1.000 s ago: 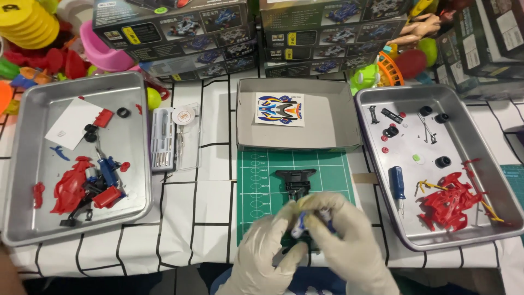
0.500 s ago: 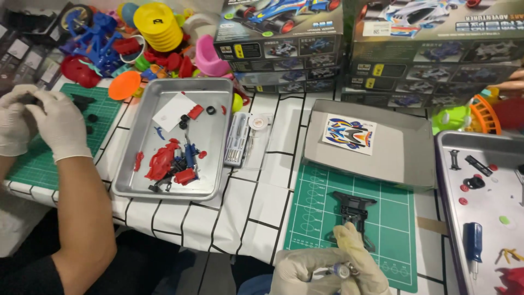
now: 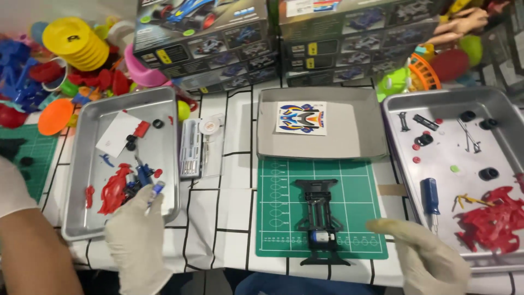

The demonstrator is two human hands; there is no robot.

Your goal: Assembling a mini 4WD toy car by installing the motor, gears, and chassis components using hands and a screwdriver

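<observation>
Blue part point(image 3: 156, 188) pinched in left hand point(image 3: 136, 235) fingers over one of three trays point(image 3: 82, 164); right hand point(image 3: 431, 257) fingers spread.

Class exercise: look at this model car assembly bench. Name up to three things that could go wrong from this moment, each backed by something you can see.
1. The left hand holds a small blue-tipped part over the left tray; if dropped, it might get lost among the red and blue pieces.
2. The black chassis overhangs the near edge of the green cutting mat; the right hand beside it could knock it off.
3. A co-worker's arm is close to the left tray and may bump it.
</observation>
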